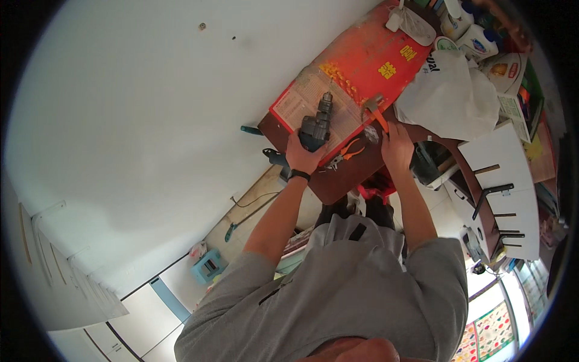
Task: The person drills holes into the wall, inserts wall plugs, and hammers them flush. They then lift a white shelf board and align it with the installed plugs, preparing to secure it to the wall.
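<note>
My left hand is closed around the battery end of a dark cordless drill, whose chuck points away from me. The drill is over a red printed cardboard sheet on the brown table. My right hand grips the orange handle of a claw hammer. Its metal head is at the cardboard's right edge. Between my hands, orange-handled pliers lie on the table. Beside the hammer is a small clear plastic bag; I cannot make out its contents.
A white plastic bag covers the table's right side, with several bottles behind it. A white wall borders the left. At the right stand white panels with black brackets. A red object shows below the front edge.
</note>
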### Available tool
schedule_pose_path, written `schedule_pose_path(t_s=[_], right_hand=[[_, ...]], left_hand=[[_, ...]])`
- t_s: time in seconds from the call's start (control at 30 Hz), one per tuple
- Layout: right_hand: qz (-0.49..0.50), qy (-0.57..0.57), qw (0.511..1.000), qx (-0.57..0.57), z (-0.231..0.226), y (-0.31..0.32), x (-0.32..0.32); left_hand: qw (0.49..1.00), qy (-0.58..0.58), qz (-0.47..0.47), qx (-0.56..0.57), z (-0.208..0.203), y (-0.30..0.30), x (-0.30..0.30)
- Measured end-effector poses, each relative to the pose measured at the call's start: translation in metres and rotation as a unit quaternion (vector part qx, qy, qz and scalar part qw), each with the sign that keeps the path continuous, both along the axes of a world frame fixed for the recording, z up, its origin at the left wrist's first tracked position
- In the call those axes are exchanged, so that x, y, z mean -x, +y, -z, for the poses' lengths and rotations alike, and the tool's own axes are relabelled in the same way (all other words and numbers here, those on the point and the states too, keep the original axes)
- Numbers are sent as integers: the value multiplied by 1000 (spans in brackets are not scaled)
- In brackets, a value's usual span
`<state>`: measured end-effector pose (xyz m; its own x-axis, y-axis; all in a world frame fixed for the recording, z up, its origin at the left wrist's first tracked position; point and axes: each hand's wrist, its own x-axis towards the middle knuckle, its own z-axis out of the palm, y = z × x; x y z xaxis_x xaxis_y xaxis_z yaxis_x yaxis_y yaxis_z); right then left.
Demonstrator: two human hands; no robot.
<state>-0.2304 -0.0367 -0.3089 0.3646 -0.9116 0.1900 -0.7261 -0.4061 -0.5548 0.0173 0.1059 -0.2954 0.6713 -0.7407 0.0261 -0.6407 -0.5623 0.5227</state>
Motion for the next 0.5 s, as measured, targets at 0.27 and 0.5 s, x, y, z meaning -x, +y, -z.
schedule_pose_path(t_s=[0.27,0.5], right_hand=[[-24,43,997,58,40,-28,-24],[-75,-83,989,94,-6,37,-17]], left_hand=[[1000,23,2,1,5,4,-3],[996,70,-24,-44,0,3,-3]])
